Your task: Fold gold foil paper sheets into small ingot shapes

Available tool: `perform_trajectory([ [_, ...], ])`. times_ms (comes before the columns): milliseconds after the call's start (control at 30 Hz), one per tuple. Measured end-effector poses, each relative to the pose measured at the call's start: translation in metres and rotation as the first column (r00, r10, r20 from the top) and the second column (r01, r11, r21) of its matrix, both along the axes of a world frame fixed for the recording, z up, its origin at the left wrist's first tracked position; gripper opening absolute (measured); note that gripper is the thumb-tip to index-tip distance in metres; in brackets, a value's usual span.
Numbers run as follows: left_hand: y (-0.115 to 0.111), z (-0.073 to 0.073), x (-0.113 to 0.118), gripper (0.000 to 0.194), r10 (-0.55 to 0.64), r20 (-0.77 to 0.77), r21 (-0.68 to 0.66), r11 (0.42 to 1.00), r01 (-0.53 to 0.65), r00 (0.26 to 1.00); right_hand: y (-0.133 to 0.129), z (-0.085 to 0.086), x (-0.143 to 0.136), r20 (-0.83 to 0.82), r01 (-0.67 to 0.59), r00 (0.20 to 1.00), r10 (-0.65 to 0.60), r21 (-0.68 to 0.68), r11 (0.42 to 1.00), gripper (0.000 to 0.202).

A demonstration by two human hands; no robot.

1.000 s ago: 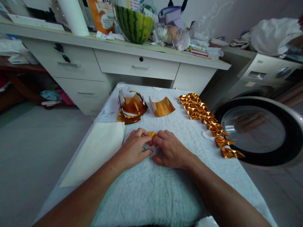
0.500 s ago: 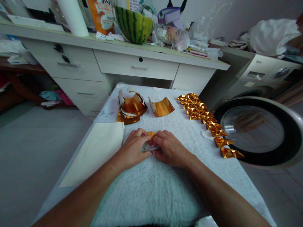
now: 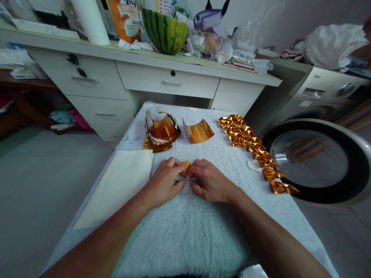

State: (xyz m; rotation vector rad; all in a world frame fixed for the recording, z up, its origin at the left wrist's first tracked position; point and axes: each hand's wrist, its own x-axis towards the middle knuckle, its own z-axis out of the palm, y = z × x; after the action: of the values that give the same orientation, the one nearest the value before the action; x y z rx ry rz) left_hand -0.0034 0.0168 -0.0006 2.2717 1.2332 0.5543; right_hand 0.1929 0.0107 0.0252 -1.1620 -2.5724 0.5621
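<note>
Between my hands, a small sheet of gold foil paper (image 3: 186, 165) is being bent over on the cloth-covered table (image 3: 174, 239). My left hand (image 3: 165, 180) grips its left side with curled fingers, thumb held lower. My right hand (image 3: 209, 180) has its fingers closed on the right side; most of the sheet is hidden under both hands. Beyond them lie a curled stack of gold foil sheets (image 3: 164, 129) and one loose gold sheet (image 3: 199, 131). A slanting row of folded gold foil pieces (image 3: 249, 139) runs along the table's right side.
A cream paper sheet (image 3: 116, 189) lies left of my hands. Behind the table stands a white drawer desk (image 3: 191, 85) bearing half a watermelon (image 3: 165, 31) and clutter. At right, the washing machine's round door (image 3: 356, 162) hangs open close to the table edge.
The pale underside seen between my hands has mostly gone out of sight, folded over or covered. My fingers have shifted slightly; the other things stay put.
</note>
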Motion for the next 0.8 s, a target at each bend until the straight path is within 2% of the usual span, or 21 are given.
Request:
perform_trajectory([
  [200,0.0004,0.0023,0.0013,0.010,0.009,-0.007,-0.010,1.000,-0.009,1.000,-0.0004,0.0006,0.0052,0.011,-0.042,0.999,0.042,-0.022,0.999,0.034],
  [533,0.0009,0.0029,0.0017,0.019,0.026,-0.021,-0.025,0.999,-0.027,0.999,0.0060,-0.0039,0.0086,-0.081,-0.083,0.994,0.080,-0.038,0.996,0.008],
  [667,0.0003,0.0032,0.0015,0.020,0.023,-0.013,-0.023,0.999,-0.023,1.000,0.0066,-0.0042,0.0079,-0.083,-0.071,0.994,0.067,-0.052,0.996,0.011],
  [800,0.0003,0.0021,0.0026,0.016,0.021,-0.010,0.000,1.000,-0.021,1.000,0.0061,-0.0069,0.0044,-0.045,0.003,0.999,-0.004,-0.029,1.000,0.014],
])
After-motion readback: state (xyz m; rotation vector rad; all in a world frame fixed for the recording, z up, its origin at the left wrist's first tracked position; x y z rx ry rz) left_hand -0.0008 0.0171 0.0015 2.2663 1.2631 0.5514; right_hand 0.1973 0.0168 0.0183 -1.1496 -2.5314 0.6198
